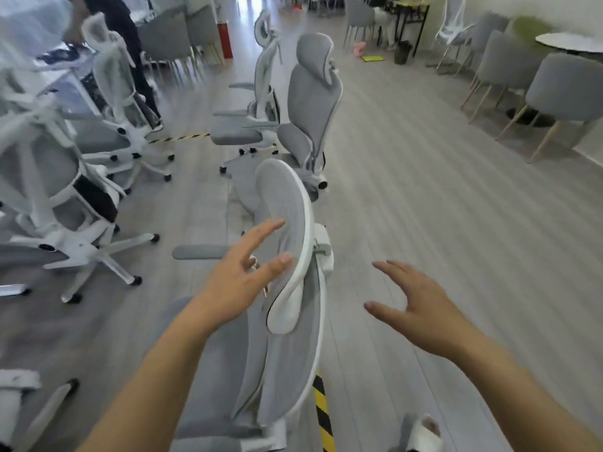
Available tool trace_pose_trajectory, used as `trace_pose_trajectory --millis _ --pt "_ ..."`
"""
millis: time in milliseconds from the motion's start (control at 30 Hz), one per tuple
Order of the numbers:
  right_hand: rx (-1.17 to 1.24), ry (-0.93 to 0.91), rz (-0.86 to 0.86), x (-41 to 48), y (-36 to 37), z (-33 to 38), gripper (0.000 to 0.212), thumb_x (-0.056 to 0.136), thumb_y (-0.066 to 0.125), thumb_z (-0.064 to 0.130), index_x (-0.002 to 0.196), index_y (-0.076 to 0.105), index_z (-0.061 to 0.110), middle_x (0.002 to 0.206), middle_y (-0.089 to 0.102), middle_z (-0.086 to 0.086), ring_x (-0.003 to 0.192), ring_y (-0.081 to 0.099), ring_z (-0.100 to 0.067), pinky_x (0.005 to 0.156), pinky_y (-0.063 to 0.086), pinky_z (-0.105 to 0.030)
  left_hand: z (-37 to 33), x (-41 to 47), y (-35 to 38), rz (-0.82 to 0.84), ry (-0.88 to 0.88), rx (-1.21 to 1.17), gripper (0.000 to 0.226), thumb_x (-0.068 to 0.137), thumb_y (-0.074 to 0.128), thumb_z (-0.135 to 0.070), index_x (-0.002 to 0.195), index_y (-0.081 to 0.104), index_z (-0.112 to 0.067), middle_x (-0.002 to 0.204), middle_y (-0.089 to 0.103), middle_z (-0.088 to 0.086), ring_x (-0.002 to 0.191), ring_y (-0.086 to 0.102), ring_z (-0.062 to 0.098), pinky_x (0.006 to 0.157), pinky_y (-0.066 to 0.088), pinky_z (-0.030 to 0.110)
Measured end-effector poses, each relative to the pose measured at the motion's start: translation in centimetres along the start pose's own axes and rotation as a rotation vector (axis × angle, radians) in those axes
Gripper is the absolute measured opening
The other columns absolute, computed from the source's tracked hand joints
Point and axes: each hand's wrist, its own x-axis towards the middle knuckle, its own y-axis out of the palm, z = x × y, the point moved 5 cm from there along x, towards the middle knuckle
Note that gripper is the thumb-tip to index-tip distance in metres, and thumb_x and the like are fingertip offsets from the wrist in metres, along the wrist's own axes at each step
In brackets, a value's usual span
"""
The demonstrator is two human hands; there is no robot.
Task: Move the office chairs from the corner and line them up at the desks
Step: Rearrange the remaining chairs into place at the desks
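Grey plank flooring (424, 190) runs the length of a long room. A strip of yellow-and-black tape (321, 412) is stuck to it near the bottom edge.

Nearest, two bare forearms reach forward. The left hand (235, 282) is spread wide with straight fingers in front of the headrest (287, 216) of the nearest office chair (287, 353). Its thumb tip is at the headrest's white rim; I cannot tell whether skin meets the rim, and the hand grasps nothing. The right hand (421, 305) hangs in the air just right of that chair, fingers loose and apart, holding nothing. This chair is grey mesh in a white frame and stands side-on beside the tape. Its base is out of sight, and one grey armrest (199, 252) sticks out to the left. A white-and-grey shoe (424, 432) shows, blurred, at the bottom edge.

Directly beyond stands a padded grey chair (313, 102), and just behind it a third mesh chair (261, 93); the three form a row up the middle of the floor. To the left, more white-framed chairs (49, 190) crowd beside a white desk (65, 76), heavily blurred, their bases overlapping. Along the right wall, grey tub chairs (561, 89) on wooden legs ring a round white table (571, 44), which the edge cuts off. Far off, a person in dark clothes (130, 44) stands by the desks, cropped at the top, near a red box (225, 39). The far end is too soft to read.
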Motion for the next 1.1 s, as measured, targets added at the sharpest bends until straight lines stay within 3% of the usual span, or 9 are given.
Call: trace_pose_trajectory --millis 100,267,333,433,533,700,833,933,1100 --pt "-0.038 -0.197 0.099 7.8 -1.4 -1.4 0.069 0.086 0.055 0.061 0.147 0.028 0.040 0.155 0.027 0.011 0.144 0.021 -0.011 0.118 0.020 -0.040 -0.9 1.3 0.6 -0.078 -0.045 0.046 0.041 0.084 0.069 -0.039 0.122 0.060 -0.051 0.130 0.058 -0.022 0.123 0.050 -0.007 0.101 0.047 0.024" --pt "-0.054 -0.474 0.283 17.7 -2.8 -1.0 0.067 0.086 0.056 0.059 0.146 0.030 0.042 0.157 0.024 0.008 0.146 0.017 -0.016 0.118 0.020 -0.046 -3.3 0.5 1.7 -0.209 -0.278 0.128 0.048 0.071 0.067 -0.063 0.118 0.061 -0.054 0.121 0.064 -0.023 0.114 0.059 -0.004 0.098 0.050 0.038" --pt "-0.114 -0.605 0.334 21.1 -2.1 0.2 0.067 0.084 0.054 0.062 0.145 0.030 0.046 0.157 0.024 0.007 0.147 0.017 -0.020 0.116 0.023 -0.050 -4.3 -0.1 2.3 -0.292 -0.384 0.145 0.041 0.076 0.068 -0.063 0.115 0.064 -0.055 0.116 0.066 -0.026 0.109 0.060 -0.006 0.097 0.049 0.033" --pt "-0.215 -0.787 0.387 25.4 -0.3 2.6 0.065 0.083 0.052 0.063 0.142 0.031 0.049 0.156 0.027 0.005 0.145 0.022 -0.022 0.112 0.028 -0.053 -5.3 -1.1 3.5 -0.469 -0.446 0.142 0.023 0.086 0.066 -0.040 0.105 0.069 -0.053 0.106 0.068 -0.031 0.102 0.059 -0.014 0.089 0.045 0.014" --pt "-0.351 -0.902 0.415 28.9 1.6 4.6 0.062 0.085 0.058 0.056 0.142 0.034 0.047 0.158 0.023 0.002 0.146 0.018 -0.022 0.114 0.024 -0.053 -5.0 -3.0 4.8 -0.649 -0.504 0.140 0.020 0.084 0.063 -0.043 0.099 0.072 -0.053 0.100 0.069 -0.032 0.098 0.060 -0.013 0.079 0.043 0.007" --pt "-0.501 -1.057 0.452 33.4 3.1 6.8 0.062 0.080 0.059 0.065 0.137 0.046 0.043 0.156 0.029 0.006 0.145 0.022 -0.019 0.114 0.022 -0.048 -0.9 -9.5 8.1 -0.979 -0.625 -0.101 0.026 0.076 0.072 -0.057 0.100 0.072 -0.049 0.104 0.072 -0.023 0.100 0.066 -0.002 0.081 0.053 0.017" --pt "-0.432 -1.102 0.607 36.5 3.6 8.0 0.064 0.072 0.072 0.061 0.130 0.055 0.041 0.147 0.042 0.013 0.131 0.042 -0.015 0.108 0.036 -0.039 2.3 -11.1 13.1 -1.010 -0.820 -0.175 0.056 0.067 0.070 -0.069 0.114 0.066 -0.040 0.109 0.069 -0.023 0.102 0.061 -0.009 0.091 0.052 0.021" --pt "-0.372 -1.151 0.583 39.1 4.2 8.6 0.058 0.070 0.079 0.046 0.125 0.061 0.036 0.142 0.052 0.009 0.118 0.055 -0.019 0.098 0.045 -0.039 3.2 -9.2 15.8 -0.938 -0.979 0.012 0.058 0.068 0.060 -0.076 0.115 0.062 -0.041 0.113 0.059 -0.029 0.101 0.055 -0.011 0.081 0.045 0.009" --pt "-0.326 -1.256 0.559 41.1 5.7 9.2 0.050 0.071 0.081 0.041 0.118 0.067 0.034 0.130 0.059 0.013 0.103 0.061 -0.020 0.086 0.049 -0.037 2.9 -5.9 19.1 -1.100 -1.100 0.454 0.079 0.071 0.035 -0.089 0.123 0.062 -0.036 0.116 0.055 -0.023 0.110 0.046 0.004 0.099 0.043 0.029"
